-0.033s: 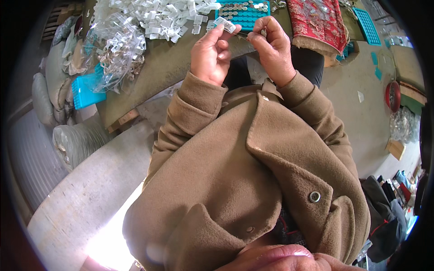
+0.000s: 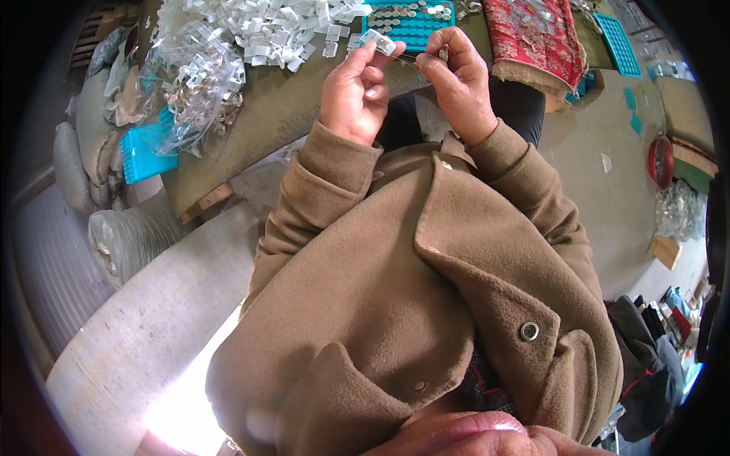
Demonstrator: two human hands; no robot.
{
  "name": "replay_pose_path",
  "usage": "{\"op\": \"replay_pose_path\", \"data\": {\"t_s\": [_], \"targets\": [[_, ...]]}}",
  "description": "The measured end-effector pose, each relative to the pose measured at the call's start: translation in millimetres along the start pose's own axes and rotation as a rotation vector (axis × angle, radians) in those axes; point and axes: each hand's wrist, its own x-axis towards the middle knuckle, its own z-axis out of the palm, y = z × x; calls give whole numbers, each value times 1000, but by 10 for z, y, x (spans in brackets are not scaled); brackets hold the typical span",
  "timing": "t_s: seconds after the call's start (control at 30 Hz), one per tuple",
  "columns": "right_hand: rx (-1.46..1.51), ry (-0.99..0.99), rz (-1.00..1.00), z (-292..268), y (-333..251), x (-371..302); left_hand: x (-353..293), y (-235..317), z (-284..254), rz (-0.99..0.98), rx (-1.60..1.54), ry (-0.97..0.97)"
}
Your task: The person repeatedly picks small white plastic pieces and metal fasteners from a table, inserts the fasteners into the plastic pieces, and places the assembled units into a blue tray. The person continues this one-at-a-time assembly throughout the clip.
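My left hand (image 2: 356, 97) is closed, its thumb and fingers pinching a small clear plastic box (image 2: 382, 42) by one end. Beside it, my right hand (image 2: 461, 82) has its fingertips pressed together on something tiny, with a glint of metal at the fingers. A thin line, like a fine chain or thread, seems to span the gap between both hands. Just beyond them lies a blue tray (image 2: 411, 38) with rows of small round silvery pieces (image 2: 401, 11) in its far part. To the left, a big heap of clear plastic boxes (image 2: 283, 32) covers the table.
Clear plastic bags (image 2: 199, 91) spill over the left part of the green table (image 2: 266, 114). Stacked blue trays (image 2: 149, 152) sit at its left edge. A red patterned cloth (image 2: 532, 42) drapes on the right, near another blue tray (image 2: 616, 44). Sacks (image 2: 74, 163) stand far left.
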Motion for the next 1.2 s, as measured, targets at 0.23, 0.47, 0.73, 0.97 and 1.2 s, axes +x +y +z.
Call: {"op": "replay_pose_path", "data": {"t_s": [0.23,0.47,0.73,0.97,1.2], "targets": [[-378,-29,-161,-13,3,19,64,67,-204,-235,-388,-45],[-677,-110,-247,-68,-119,120,22,145,-392,-53,9,67],[-910,-171,-322,2,48,568,-44,164,-450,81,374,89],[-1078,-224,-429,139,217,638,-27,71,-479,116,388,38],[-1106,-241,-350,137,182,639,8,96,-490,63,333,75]]}}
